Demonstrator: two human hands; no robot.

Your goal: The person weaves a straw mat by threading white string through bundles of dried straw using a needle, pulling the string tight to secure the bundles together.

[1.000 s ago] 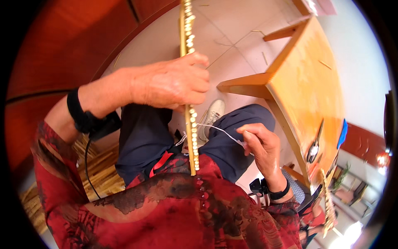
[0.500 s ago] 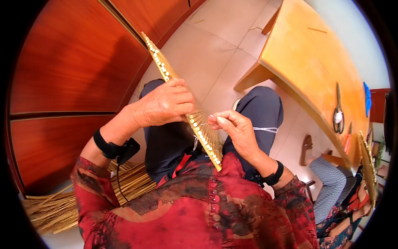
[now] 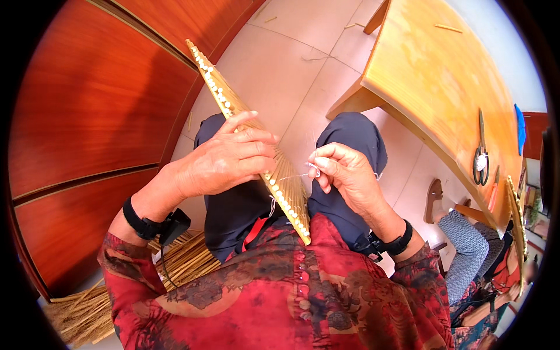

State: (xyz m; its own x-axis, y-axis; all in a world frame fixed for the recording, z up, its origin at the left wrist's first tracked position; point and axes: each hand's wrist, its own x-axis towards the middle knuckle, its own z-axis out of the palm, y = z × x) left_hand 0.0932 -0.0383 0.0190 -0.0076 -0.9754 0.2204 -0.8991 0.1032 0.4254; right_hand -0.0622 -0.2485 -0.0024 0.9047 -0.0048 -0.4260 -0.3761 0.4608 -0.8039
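A long mat of pale straw stalks (image 3: 289, 175), set side by side with their cut ends in a row, slants across my lap. My left hand (image 3: 233, 154) grips it around the middle, fingers over the cut ends and a little spread; the thumb is hidden. My right hand (image 3: 347, 169) pinches a white thread (image 3: 294, 176) between thumb and forefinger. From the mat the thread runs to those fingers, near my right knee. Whether a needle is in the pinch is too small to tell.
A yellow wooden table (image 3: 431, 76) at the right bears black scissors (image 3: 481, 154), an orange-handled tool (image 3: 494, 192) and a loose stalk (image 3: 448, 28). Red cabinet panels (image 3: 87, 99) rise at the left. A stalk bundle (image 3: 186, 256) lies below my left arm. Another person's leg (image 3: 466, 251) shows at lower right.
My right hand has moved a little right, away from the mat, and the thread now shows stretched between them. My left fingers have spread and shifted slightly.
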